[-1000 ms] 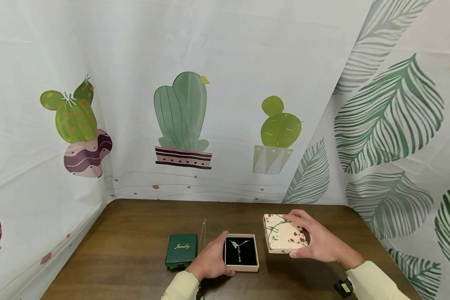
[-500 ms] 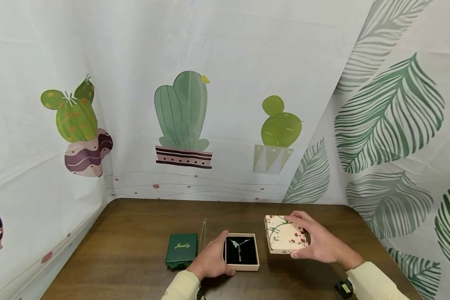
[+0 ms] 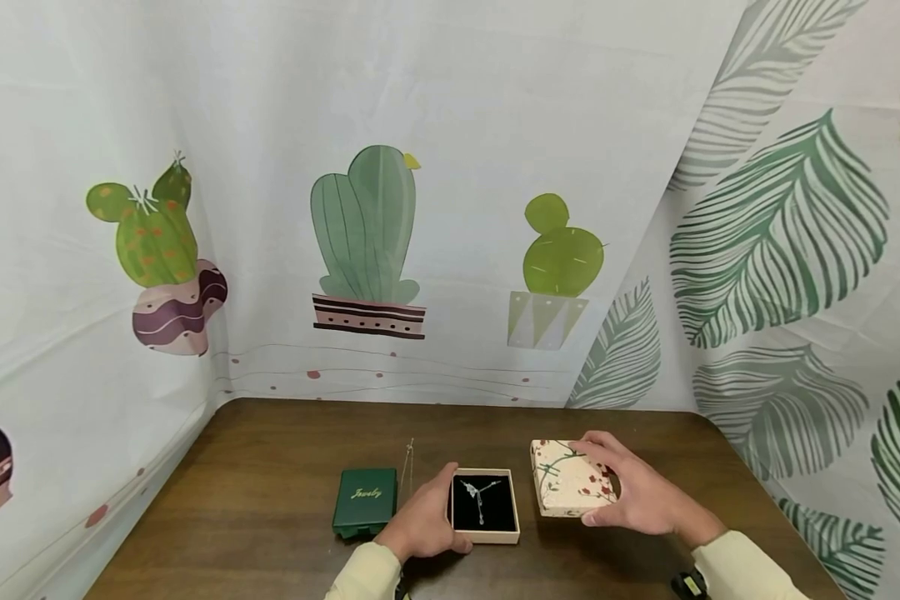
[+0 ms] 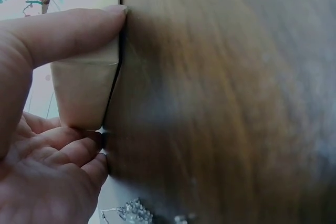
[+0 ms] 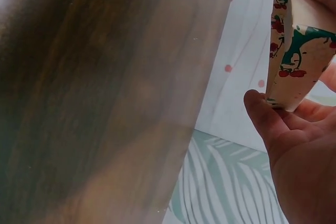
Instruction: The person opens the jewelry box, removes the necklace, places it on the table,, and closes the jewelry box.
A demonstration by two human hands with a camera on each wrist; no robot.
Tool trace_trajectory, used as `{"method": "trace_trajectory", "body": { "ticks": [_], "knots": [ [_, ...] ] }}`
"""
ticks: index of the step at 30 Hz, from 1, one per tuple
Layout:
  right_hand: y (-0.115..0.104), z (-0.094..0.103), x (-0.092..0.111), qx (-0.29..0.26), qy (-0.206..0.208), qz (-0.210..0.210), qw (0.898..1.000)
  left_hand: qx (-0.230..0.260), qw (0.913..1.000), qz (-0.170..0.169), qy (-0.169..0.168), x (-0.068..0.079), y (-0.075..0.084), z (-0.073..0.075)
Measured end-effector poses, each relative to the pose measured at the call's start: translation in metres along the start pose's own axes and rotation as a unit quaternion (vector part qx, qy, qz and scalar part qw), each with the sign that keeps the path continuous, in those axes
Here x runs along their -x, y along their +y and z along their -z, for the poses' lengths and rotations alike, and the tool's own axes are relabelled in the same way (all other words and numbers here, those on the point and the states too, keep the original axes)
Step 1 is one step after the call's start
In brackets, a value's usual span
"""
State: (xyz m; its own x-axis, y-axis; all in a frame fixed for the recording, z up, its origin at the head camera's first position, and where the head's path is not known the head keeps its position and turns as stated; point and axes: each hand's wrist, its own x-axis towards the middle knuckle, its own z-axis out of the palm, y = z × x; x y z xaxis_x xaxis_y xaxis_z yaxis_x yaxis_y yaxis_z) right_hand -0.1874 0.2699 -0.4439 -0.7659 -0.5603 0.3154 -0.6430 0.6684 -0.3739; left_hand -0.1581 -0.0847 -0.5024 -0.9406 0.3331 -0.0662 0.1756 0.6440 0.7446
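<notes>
My left hand (image 3: 423,521) grips the left side of a small open jewelry box base (image 3: 486,538), which rests on the table. On its black lining lies a silver necklace (image 3: 481,500) with a hanging pendant. In the left wrist view, the thumb and curled fingers hold the cream box wall (image 4: 86,95). To the right, my right hand (image 3: 637,492) holds the cream box lid (image 3: 570,479), printed with red flowers and green stems, above the table and apart from the base. The right wrist view shows fingertips on the lid's edge (image 5: 302,77).
A green box (image 3: 366,496) lettered "Jewelry" stands left of my left hand. A thin chain (image 3: 411,457) lies between them, partly hidden by the hand. Behind the brown table (image 3: 270,450) hangs a cloth (image 3: 465,208) with cactus and leaf prints.
My right hand and the lid have come slightly lower and a little to the right. The left hand and the box base stay in place.
</notes>
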Motion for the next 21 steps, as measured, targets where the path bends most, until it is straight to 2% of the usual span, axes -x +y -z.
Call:
{"method": "trace_trajectory", "body": {
  "ticks": [5,14,21],
  "knots": [
    [0.002,-0.005,0.001,-0.004,-0.011,-0.016,1.000,-0.003,1.0000,0.002,-0.001,0.001,0.001,0.001],
    [0.007,-0.014,0.005,-0.010,-0.014,-0.014,1.000,-0.004,1.0000,0.006,0.000,0.001,0.002,0.001],
    [0.011,-0.020,0.008,-0.016,-0.031,-0.029,0.999,-0.007,1.0000,0.004,-0.003,0.000,0.001,0.001]
  ]
}}
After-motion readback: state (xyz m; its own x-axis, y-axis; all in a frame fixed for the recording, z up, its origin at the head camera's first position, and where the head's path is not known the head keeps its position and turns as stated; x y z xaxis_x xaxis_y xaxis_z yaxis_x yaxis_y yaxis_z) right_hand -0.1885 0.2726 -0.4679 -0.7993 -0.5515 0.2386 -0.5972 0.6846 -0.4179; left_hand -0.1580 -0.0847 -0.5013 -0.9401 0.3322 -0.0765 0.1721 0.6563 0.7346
